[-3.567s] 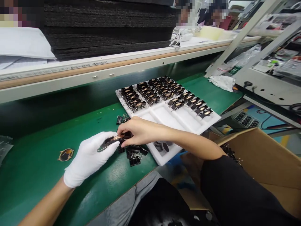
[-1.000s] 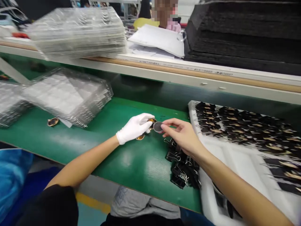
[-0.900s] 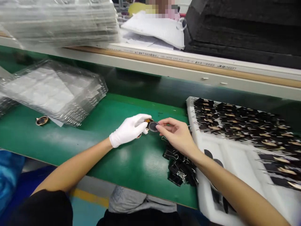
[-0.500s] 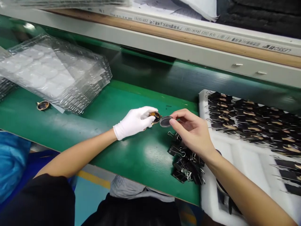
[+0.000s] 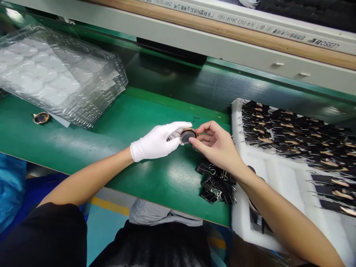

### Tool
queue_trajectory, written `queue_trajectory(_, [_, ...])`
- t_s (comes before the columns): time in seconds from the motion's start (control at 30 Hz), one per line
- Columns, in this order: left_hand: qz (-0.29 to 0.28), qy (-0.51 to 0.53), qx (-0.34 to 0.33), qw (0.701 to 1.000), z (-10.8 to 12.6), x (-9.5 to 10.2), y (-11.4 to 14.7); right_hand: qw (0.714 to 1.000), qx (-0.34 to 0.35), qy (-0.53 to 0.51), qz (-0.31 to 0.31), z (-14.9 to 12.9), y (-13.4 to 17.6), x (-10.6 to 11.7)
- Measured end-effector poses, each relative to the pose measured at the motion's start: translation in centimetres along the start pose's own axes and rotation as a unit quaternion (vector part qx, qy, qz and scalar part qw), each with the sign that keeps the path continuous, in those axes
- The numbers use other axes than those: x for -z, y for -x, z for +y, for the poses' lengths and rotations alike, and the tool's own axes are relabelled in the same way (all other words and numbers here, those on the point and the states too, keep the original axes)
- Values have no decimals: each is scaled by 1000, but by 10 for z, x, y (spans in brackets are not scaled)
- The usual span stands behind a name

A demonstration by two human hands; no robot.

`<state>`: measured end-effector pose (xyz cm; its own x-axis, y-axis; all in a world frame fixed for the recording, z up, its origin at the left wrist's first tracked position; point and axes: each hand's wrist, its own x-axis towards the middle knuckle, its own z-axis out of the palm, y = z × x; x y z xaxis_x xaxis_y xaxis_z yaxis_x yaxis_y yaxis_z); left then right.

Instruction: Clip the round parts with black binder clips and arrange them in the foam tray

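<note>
Head view: I have the round case left of the white tray. Left hand, gloved, thumb and fingers closed around it; right hand pinching it, thumb on dark disc, forearm crossing tray.

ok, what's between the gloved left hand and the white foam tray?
Head view: the dark round piece, then the bare right hand touching it; lower in frame, a heap of black binder clips.
</note>
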<state>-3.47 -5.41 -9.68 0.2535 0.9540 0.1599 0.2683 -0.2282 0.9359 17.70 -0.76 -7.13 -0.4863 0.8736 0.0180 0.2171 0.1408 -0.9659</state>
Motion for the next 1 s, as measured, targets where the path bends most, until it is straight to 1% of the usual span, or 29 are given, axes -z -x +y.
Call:
queue_trajectory(0.07, [-11, 39, 15, 999, 2, 3, 0, 1000, -18, -15, -4, -3, 0, 0])
queue_trajectory(0.2, [-19, 80, 57, 995, 9, 6, -1, 1000, -19, 0, -6, -8, 1, 2])
queue_trajectory(0.27, [-8, 82, 70, 994, 10, 4, -1, 1000, -22, -10, -12, -7, 1, 2])
queue_trajectory(0.33, [20, 78, 80, 994, 9, 0, -2, 999, -31, -32, -28, -6, 0, 3])
queue_trajectory(0.43, [52, 31, 71, 996, 10, -6, -5, 997, -51, -42, -49, -7, -2, 5])
queue_trajectory(0.5, [65, -33, 39, 997, 15, -8, -9, 996, -56, -14, -61, -11, -4, 11])
queue_trajectory(0.57, [80, -81, 12, 993, 24, -10, -16, 997, -38, 21, -62, -17, -6, 23])
queue_trajectory(0.6, [91, -93, 7, 991, 29, -11, -20, 998, -19, 33, -50, -21, -7, 30])
queue_trajectory(0.67, [100, -130, 16, 986, 38, -18, -29, 999, 28, 43, 2, -29, -9, 47])
queue_trajectory(0.7, [86, -167, 25, 982, 41, -23, -34, 997, 51, 43, 36, -32, -10, 55])
queue_trajectory(0.73, [59, -217, 32, 974, 43, -29, -39, 994, 69, 40, 69, -36, -10, 63])
queue_trajectory(0.77, [22, -270, 38, 962, 43, -36, -43, 991, 83, 37, 94, -39, -10, 69])
queue_trajectory(0.83, [-58, -350, 46, 934, 39, -50, -52, 988, 99, 28, 117, -43, -9, 78])
queue_trajectory(0.87, [-90, -365, 49, 925, 37, -56, -56, 988, 102, 24, 117, -45, -8, 81])
queue_trajectory(0.93, [-138, -356, 43, 923, 34, -60, -62, 991, 93, 19, 95, -47, -7, 86])
queue_trajectory(1.0, [-160, -334, 22, 929, 36, -54, -66, 996, 72, 12, 57, -48, -6, 91])
